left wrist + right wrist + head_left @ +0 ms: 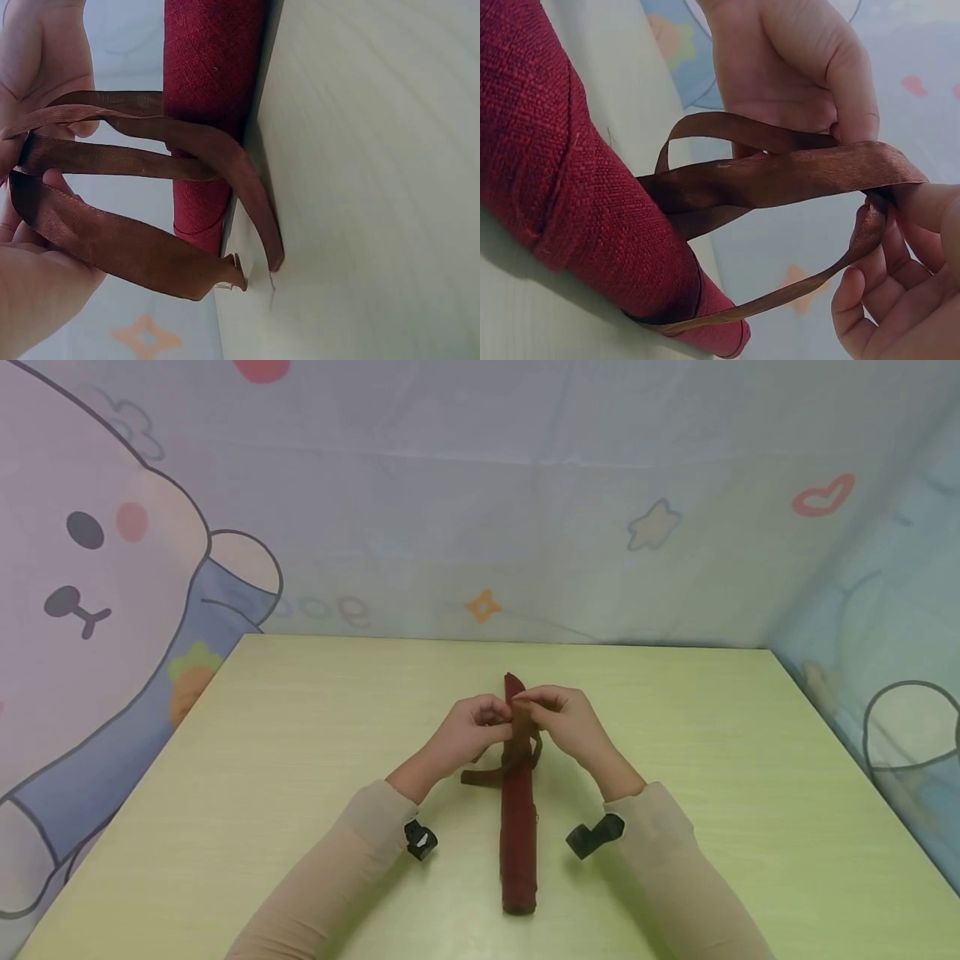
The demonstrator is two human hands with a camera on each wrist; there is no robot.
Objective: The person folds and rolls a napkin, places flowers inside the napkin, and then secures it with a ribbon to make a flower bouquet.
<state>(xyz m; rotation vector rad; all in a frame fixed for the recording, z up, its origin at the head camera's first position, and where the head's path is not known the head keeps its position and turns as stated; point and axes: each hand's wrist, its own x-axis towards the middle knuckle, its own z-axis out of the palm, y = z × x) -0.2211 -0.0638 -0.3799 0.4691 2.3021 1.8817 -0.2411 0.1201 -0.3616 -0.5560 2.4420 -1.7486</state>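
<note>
A dark red cloth roll (518,852) lies lengthwise on the table, with a brown ribbon (519,735) wrapped round its far half. Raised over the roll, my left hand (468,732) pinches the ribbon from the left. From the right, my right hand (568,722) pinches it between thumb and fingers, close to the left fingertips. In the right wrist view the ribbon (780,178) runs up from the roll in loops to both hands. One loose ribbon end (251,199) droops beside the roll in the left wrist view. Fingers partly hide where the strands meet.
The pale yellow table (300,693) ends at a back edge beneath a printed cloth backdrop (465,510). Black wrist cameras (422,841) sit at both sleeve cuffs, low over the tabletop on either side of the roll.
</note>
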